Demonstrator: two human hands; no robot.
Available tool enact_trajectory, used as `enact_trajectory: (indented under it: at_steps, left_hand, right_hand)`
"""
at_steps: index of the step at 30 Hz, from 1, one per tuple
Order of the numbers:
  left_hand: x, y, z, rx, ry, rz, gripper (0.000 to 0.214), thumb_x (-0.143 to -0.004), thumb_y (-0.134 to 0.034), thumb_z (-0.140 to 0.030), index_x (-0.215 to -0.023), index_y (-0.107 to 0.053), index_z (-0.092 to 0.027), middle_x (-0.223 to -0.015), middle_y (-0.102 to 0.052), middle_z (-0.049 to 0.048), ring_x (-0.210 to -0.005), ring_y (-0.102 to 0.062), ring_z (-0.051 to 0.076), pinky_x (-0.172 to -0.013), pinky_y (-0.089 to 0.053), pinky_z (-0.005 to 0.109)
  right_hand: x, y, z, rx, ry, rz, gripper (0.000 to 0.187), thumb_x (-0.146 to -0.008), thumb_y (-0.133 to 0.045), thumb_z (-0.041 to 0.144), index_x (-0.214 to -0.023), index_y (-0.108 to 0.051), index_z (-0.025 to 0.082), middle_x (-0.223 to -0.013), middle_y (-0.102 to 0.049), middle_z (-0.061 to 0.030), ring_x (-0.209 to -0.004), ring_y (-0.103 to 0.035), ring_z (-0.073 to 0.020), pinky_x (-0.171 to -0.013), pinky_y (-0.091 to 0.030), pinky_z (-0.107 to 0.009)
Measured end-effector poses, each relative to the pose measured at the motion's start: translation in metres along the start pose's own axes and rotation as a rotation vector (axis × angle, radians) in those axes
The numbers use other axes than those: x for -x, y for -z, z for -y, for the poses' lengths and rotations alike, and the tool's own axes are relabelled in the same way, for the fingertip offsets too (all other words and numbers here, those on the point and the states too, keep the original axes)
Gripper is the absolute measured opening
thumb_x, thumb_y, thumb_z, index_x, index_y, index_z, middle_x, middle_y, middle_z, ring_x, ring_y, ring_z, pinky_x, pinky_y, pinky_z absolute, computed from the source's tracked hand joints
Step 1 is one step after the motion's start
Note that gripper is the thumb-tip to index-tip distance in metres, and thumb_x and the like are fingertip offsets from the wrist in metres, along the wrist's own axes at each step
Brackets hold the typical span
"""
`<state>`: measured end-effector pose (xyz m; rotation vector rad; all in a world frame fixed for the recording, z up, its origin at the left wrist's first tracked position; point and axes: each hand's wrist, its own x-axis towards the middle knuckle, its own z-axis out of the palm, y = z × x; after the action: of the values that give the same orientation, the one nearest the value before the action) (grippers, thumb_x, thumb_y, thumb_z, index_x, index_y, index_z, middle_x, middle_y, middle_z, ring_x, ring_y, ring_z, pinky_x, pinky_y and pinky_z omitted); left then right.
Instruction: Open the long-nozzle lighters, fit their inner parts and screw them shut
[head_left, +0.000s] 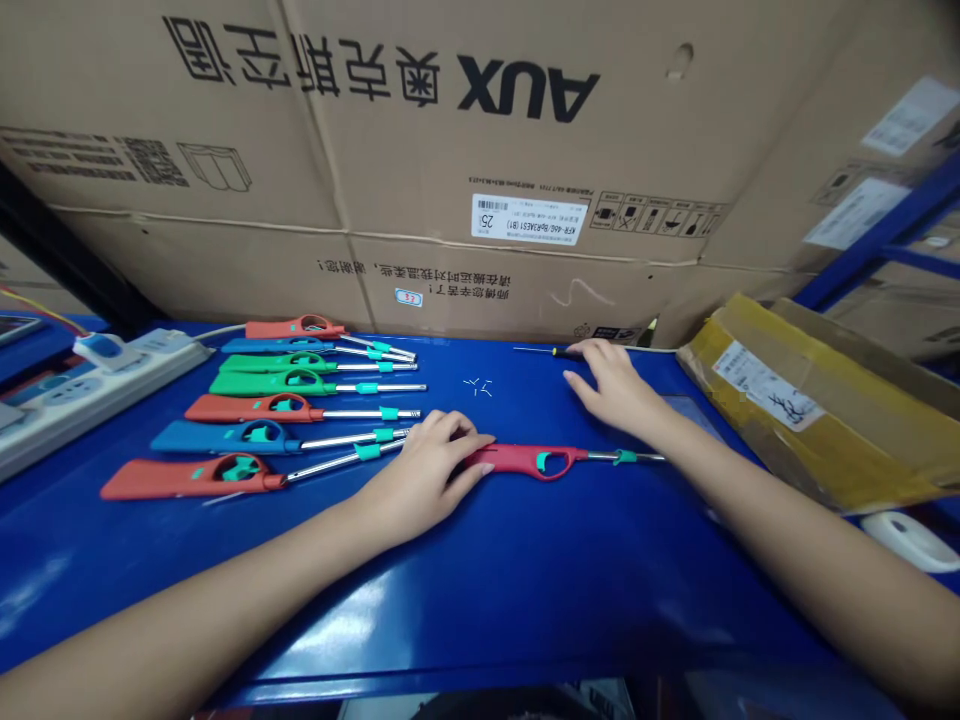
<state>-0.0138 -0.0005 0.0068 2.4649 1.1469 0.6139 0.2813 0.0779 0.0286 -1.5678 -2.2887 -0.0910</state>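
My left hand (424, 470) is closed round the handle end of a red gas lighter (517, 459), which lies on the blue table with its metal tube pointing right. My right hand (607, 380) is at the back of the table, its thumb apart from its fingers. Its fingertips reach the dark handle of a thin screwdriver (536, 350); the fingers partly hide that handle. Several small pale screws or pins (478, 386), too small to tell which, are scattered between the hands. Left of my left hand, several orange, blue and green gas lighters (247, 408) lie in a row.
A large AUX cardboard box (420, 150) stands along the back edge. A white power strip (105, 375) is at the left. At the right are a tape-covered carton (817, 410) and a white computer mouse (911, 542). The blue table (480, 600) has a front edge near me.
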Motion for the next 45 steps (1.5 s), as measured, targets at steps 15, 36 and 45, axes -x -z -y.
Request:
enact_trajectory:
  at_steps: [15, 36, 45]
  left_hand:
    - [-0.010, 0.017, -0.007, -0.206, 0.005, 0.019, 0.039, -0.104, -0.044, -0.039, -0.135, -0.062, -0.024, -0.127, -0.059, 0.0118, -0.116, -0.053, 0.029, -0.098, -0.044, 0.048]
    - [-0.077, 0.020, 0.032, -0.207, 0.245, -0.072, 0.011, -0.088, -0.060, -0.024, -0.086, -0.070, -0.020, -0.093, -0.074, 0.0065, -0.087, -0.067, 0.024, -0.075, -0.048, 0.033]
    - [-0.059, 0.029, 0.019, 0.172, 0.271, -0.186, 0.024, -0.089, -0.062, -0.042, -0.087, -0.066, -0.019, -0.086, -0.075, 0.0066, -0.080, -0.071, 0.021, -0.077, -0.055, 0.034]
  right_hand:
    - [-0.016, -0.002, -0.009, -0.269, -0.272, 0.096, 0.036, -0.097, -0.062, 0.037, -0.127, -0.060, 0.018, -0.129, -0.063, -0.0101, -0.108, -0.065, -0.0228, -0.091, -0.057, -0.045]
    - [0.035, 0.003, 0.035, -1.221, -0.466, 0.029, 0.037, -0.081, -0.067, 0.053, -0.091, -0.050, 0.022, -0.076, -0.055, 0.0051, -0.052, -0.047, -0.0072, -0.046, -0.039, -0.023]
    - [0.036, 0.005, 0.036, -1.271, -0.462, 0.033, 0.035, -0.081, -0.070, 0.049, -0.091, -0.051, 0.022, -0.074, -0.055, 0.0062, -0.051, -0.047, -0.0068, -0.047, -0.039, -0.023]
